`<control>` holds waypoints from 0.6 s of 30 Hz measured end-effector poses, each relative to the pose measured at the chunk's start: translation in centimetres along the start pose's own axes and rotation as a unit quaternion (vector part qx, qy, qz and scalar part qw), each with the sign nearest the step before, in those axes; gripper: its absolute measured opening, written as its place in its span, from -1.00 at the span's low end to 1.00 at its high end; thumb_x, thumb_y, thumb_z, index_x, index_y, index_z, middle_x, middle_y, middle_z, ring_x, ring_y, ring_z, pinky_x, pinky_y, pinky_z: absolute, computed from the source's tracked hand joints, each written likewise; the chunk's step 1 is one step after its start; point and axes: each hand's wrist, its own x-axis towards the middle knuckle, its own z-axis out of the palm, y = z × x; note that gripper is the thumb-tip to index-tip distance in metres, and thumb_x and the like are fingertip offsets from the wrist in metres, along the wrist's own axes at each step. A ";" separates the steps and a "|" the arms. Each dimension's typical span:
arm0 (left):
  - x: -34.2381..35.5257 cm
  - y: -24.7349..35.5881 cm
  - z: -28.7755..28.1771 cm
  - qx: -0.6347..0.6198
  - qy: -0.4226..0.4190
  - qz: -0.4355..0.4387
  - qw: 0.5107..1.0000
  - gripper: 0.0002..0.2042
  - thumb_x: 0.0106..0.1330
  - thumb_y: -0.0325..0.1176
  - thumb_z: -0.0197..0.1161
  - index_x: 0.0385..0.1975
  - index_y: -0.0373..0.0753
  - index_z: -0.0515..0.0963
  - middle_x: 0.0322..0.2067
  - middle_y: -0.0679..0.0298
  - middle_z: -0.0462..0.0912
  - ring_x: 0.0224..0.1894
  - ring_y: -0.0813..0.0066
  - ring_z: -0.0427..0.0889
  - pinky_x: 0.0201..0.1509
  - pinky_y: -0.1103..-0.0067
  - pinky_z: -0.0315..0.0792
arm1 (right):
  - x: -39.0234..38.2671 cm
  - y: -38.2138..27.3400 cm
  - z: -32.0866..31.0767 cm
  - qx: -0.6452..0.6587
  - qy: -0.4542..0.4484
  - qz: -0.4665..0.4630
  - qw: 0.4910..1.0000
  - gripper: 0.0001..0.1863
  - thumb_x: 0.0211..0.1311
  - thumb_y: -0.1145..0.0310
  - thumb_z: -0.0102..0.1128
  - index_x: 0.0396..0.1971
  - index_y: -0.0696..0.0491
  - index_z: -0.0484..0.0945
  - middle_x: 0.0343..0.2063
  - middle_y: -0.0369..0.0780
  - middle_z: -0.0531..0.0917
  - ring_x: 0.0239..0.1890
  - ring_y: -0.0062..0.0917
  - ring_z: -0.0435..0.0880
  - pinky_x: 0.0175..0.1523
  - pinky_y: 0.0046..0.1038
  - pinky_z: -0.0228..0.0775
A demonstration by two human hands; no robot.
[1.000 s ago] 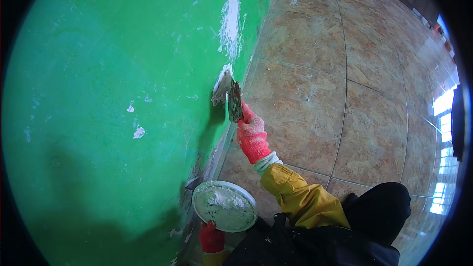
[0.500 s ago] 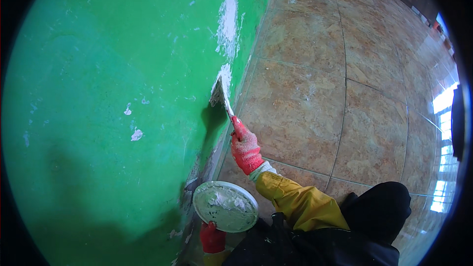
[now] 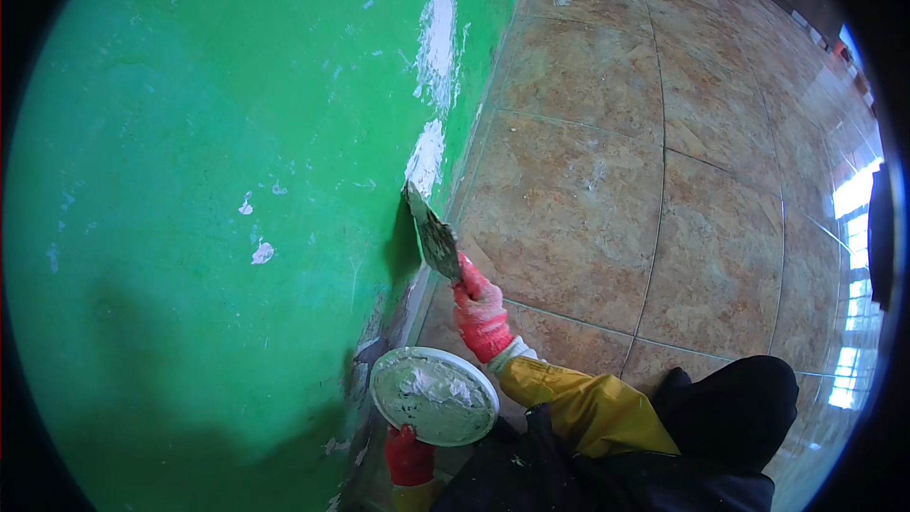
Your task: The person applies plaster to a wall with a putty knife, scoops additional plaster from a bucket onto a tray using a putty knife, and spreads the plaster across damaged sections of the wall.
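Observation:
My right hand [image 3: 482, 316], in a red and whitish work glove, is closed round the handle of a putty knife [image 3: 435, 241]. Its wide blade is smeared with filler, and the tip meets the green wall [image 3: 218, 114] at the lower end of a white filler patch [image 3: 427, 156]. Below and to the left, my left hand [image 3: 409, 457], in a red glove, grips the rim of a round white lid [image 3: 483, 379]. Soft whitish filler [image 3: 438, 385] lies spread and heaped on the lid. The left fingers under the lid are hidden.
Another long filler patch [image 3: 438, 33] runs farther up the wall. Brown tiled floor [image 3: 578, 199] meets the wall's base, where the paint is worn and flaking [image 3: 365, 356]. My dark-clothed knee [image 3: 749, 398] is at the lower right. Bright window light reflects off the floor at far right.
My right hand has drawn the putty knife down and slightly toward me, turning the blade. The filler patch under it looks smoother and flatter. The left hand and lid have hardly moved.

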 end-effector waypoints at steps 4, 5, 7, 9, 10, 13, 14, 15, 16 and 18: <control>-0.6 0.1 -0.5 0.032 0.008 -0.011 0.999 -0.40 0.12 -0.33 0.14 0.17 -0.26 0.09 0.03 0.04 0.34 0.04 0.12 0.39 0.10 0.22 0.29 | 0.8 -0.1 -0.3 0.313 0.057 -0.040 0.947 -0.40 -0.01 0.77 -0.19 0.14 0.23 0.24 0.07 -0.26 0.42 0.09 -0.60 0.35 0.17 -0.57 0.09; -0.7 0.1 -0.4 0.051 -0.018 0.021 0.998 -0.41 0.15 -0.27 0.13 0.17 -0.23 0.08 0.02 0.06 0.36 0.01 0.14 0.40 0.07 0.25 0.32 | 1.5 -0.2 -0.5 0.313 0.056 -0.041 0.947 -0.40 -0.01 0.77 -0.19 0.14 0.23 0.24 0.07 -0.26 0.42 0.09 -0.60 0.35 0.17 -0.57 0.09; -1.3 0.4 -0.2 0.053 -0.013 0.025 0.998 -0.42 0.15 -0.28 0.12 0.16 -0.23 0.10 0.00 0.07 0.38 -0.01 0.15 0.41 0.06 0.26 0.32 | 2.9 -0.6 -0.5 0.329 0.074 -0.053 0.940 -0.41 0.00 0.78 -0.20 0.14 0.21 0.26 0.05 -0.25 0.44 0.06 -0.60 0.38 0.16 -0.56 0.12; -1.9 0.6 -0.7 0.054 -0.007 0.030 0.998 -0.44 0.15 -0.28 0.12 0.15 -0.24 0.11 -0.01 0.08 0.39 -0.02 0.16 0.43 0.05 0.27 0.33 | 3.9 -1.0 -0.2 0.348 0.081 -0.046 0.933 -0.42 0.00 0.79 -0.20 0.12 0.21 0.28 0.00 -0.25 0.48 0.00 -0.61 0.43 0.12 -0.59 0.15; -2.0 0.7 -1.0 0.067 -0.004 0.023 0.997 -0.44 0.14 -0.27 0.12 0.15 -0.24 0.12 -0.02 0.09 0.40 -0.02 0.17 0.43 0.05 0.27 0.33 | 4.5 -1.3 -0.1 0.318 0.083 -0.037 0.944 -0.43 0.01 0.79 -0.19 0.12 0.20 0.29 -0.03 -0.26 0.49 -0.03 -0.62 0.45 0.08 -0.62 0.18; -2.5 0.5 -1.3 0.076 0.006 0.023 0.997 -0.44 0.14 -0.26 0.12 0.13 -0.26 0.14 -0.02 0.09 0.40 -0.02 0.18 0.43 0.04 0.26 0.33 | 4.2 -2.0 0.3 0.274 0.078 0.019 0.958 -0.44 0.03 0.77 -0.17 0.12 0.18 0.29 -0.06 -0.28 0.52 -0.09 -0.65 0.47 0.01 -0.67 0.22; -2.6 0.5 -1.2 0.073 0.015 0.031 0.997 -0.44 0.14 -0.25 0.12 0.13 -0.26 0.15 -0.02 0.10 0.40 -0.02 0.18 0.43 0.04 0.26 0.33 | 4.0 -2.3 0.7 0.289 0.073 0.042 0.954 -0.44 0.03 0.77 -0.17 0.12 0.18 0.29 -0.06 -0.28 0.52 -0.09 -0.65 0.47 0.01 -0.67 0.22; -2.6 0.5 -1.6 0.072 0.016 0.031 0.997 -0.44 0.14 -0.25 0.12 0.13 -0.26 0.15 -0.02 0.10 0.40 -0.02 0.18 0.43 0.04 0.26 0.33 | 3.8 -2.7 0.9 0.303 0.068 0.064 0.948 -0.44 0.03 0.77 -0.17 0.13 0.18 0.29 -0.06 -0.28 0.51 -0.08 -0.65 0.47 0.01 -0.67 0.22; -2.5 0.5 -1.9 0.071 0.005 0.033 0.997 -0.45 0.14 -0.26 0.12 0.13 -0.27 0.15 -0.02 0.09 0.40 -0.02 0.18 0.43 0.04 0.26 0.34 | 3.6 -2.5 1.0 0.303 0.068 0.063 0.949 -0.44 0.03 0.77 -0.17 0.13 0.18 0.29 -0.06 -0.28 0.51 -0.08 -0.65 0.47 0.01 -0.67 0.22; -2.7 0.3 -2.3 0.069 -0.007 0.035 0.997 -0.45 0.14 -0.27 0.12 0.13 -0.27 0.15 -0.01 0.09 0.39 -0.02 0.18 0.43 0.04 0.25 0.34 | 2.9 -2.0 1.2 0.230 0.064 0.024 0.971 -0.44 0.04 0.78 -0.18 0.13 0.19 0.28 -0.05 -0.27 0.51 -0.07 -0.64 0.47 0.03 -0.66 0.22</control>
